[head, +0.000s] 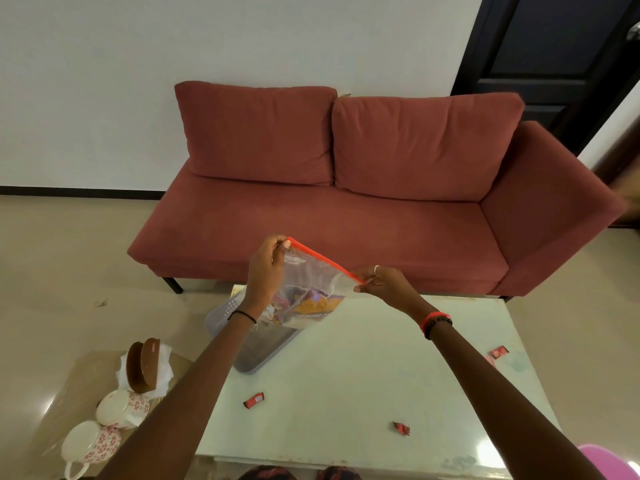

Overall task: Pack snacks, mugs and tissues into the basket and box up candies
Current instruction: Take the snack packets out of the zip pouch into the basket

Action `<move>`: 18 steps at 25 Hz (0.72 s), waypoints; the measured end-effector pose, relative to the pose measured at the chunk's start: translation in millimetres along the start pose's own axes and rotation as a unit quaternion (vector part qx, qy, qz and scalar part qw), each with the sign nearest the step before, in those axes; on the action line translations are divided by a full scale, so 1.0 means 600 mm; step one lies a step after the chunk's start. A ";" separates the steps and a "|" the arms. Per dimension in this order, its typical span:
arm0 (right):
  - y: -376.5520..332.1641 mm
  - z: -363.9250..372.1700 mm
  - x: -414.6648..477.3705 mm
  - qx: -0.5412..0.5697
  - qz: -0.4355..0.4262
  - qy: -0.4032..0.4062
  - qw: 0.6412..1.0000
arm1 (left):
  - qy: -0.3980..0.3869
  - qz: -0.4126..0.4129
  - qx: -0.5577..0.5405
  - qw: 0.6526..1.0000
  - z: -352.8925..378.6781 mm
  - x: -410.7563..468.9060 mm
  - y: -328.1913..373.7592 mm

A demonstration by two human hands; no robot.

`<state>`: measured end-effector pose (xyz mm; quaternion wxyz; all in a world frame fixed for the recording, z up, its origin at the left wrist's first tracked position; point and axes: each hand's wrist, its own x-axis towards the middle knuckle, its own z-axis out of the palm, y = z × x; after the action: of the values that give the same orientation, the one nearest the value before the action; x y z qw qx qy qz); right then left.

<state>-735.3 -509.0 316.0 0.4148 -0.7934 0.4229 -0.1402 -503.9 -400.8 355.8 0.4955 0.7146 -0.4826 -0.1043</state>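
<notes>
A clear zip bag [310, 289] with a red seal strip hangs in the air above the table, with snack packets inside it. My left hand [266, 268] pinches the left end of the strip and my right hand [384, 284] pinches the right end. Below the bag a grey plastic basket [256, 351] sits at the table's left edge. Three red wrapped candies lie on the table: one [254, 399] near my left forearm, one [401, 428] at the front, one [498, 351] at the right. Two floral mugs [122, 408] [90, 443] and a brown tissue holder [143, 365] stand at the lower left.
The pale glass-topped table [346, 375] stretches in front of me, and a red sofa [346, 202] stands behind it. A pink object [609, 462] shows at the bottom right corner. A dark door [554, 46] is at the back right.
</notes>
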 end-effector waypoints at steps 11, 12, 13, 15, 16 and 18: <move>-0.075 0.006 0.027 0.173 0.005 -0.280 0.944 | -0.052 -0.021 -0.052 0.997 -0.018 0.012 -0.014; -0.077 0.015 0.025 0.200 0.016 -0.313 0.928 | -0.057 -0.018 -0.043 0.997 -0.016 0.015 -0.014; -0.079 0.024 0.024 0.226 0.027 -0.331 0.916 | -0.062 -0.013 -0.033 0.997 -0.014 0.019 -0.015; -0.082 0.044 0.019 0.282 0.051 -0.330 0.900 | -0.072 -0.022 -0.024 0.997 -0.012 0.027 -0.015; -0.081 0.053 0.017 0.307 0.064 -0.322 0.893 | -0.075 -0.037 -0.025 0.996 -0.012 0.029 -0.014; -0.081 0.069 0.013 0.346 0.087 -0.292 0.887 | -0.071 -0.079 -0.029 0.994 -0.006 0.028 -0.014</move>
<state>-679.8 -478.4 327.1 0.7786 -0.5643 0.2746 -0.0028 -488.1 -411.6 356.3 0.4711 0.7265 -0.4552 -0.2075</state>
